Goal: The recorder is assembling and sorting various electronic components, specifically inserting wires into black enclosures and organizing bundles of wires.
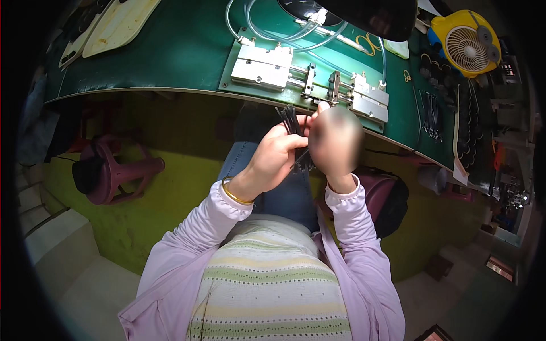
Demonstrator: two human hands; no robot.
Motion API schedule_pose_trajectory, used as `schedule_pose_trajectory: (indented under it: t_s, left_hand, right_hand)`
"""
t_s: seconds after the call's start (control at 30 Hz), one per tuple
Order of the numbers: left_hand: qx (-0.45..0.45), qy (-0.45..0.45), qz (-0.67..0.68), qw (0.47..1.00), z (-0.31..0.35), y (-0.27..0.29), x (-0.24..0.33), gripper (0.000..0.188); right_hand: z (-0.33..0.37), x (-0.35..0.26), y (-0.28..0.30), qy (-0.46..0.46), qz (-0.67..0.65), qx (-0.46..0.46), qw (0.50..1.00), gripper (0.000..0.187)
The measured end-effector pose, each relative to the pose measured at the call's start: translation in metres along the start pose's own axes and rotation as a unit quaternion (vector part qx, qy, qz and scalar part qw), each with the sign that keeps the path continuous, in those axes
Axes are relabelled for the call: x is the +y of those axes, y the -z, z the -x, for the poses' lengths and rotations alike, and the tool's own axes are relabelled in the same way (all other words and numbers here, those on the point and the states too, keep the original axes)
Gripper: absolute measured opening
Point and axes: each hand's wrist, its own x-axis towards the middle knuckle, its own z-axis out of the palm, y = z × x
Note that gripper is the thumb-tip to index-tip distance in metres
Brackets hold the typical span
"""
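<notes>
My left hand (274, 158) grips a bundle of thin black strips (291, 120) that fan upward from its fingers. My right hand (335, 142) is blurred; it is raised against the same bundle, with its fingers closed around the lower ends of the strips near my lap. Both hands hover just in front of the green workbench edge (170, 90), below a metal fixture (310, 77) with two silver blocks and sliding rods. Lilac sleeves cover my forearms, and a gold bangle sits on my left wrist.
Clear tubes (296, 35) loop behind the fixture. A yellow fan (466, 45) stands at the far right of the bench, with small black parts (432, 116) beside it. A cream tray (116, 25) lies at the back left. A maroon plastic stool (114, 167) stands on the floor to my left.
</notes>
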Motion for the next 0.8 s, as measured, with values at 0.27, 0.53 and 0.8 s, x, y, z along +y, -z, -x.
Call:
schedule_pose_trajectory:
  t_s: [0.27,0.53,0.8]
  left_hand:
    - [0.026,-0.014,-0.087,0.996,0.013,0.007,0.001,0.016]
    - [0.058,0.003,-0.075,0.995,0.01,0.01,-0.001,0.007]
    - [0.053,0.018,-0.038,0.998,0.005,0.014,-0.004,0.005]
  right_hand:
    - [0.011,-0.004,0.0,0.033,0.026,-0.049,0.998,0.018]
    - [0.011,0.001,0.0,0.073,0.038,-0.057,0.995,0.017]
    - [0.009,-0.001,-0.005,0.075,0.05,-0.042,0.995,0.014]
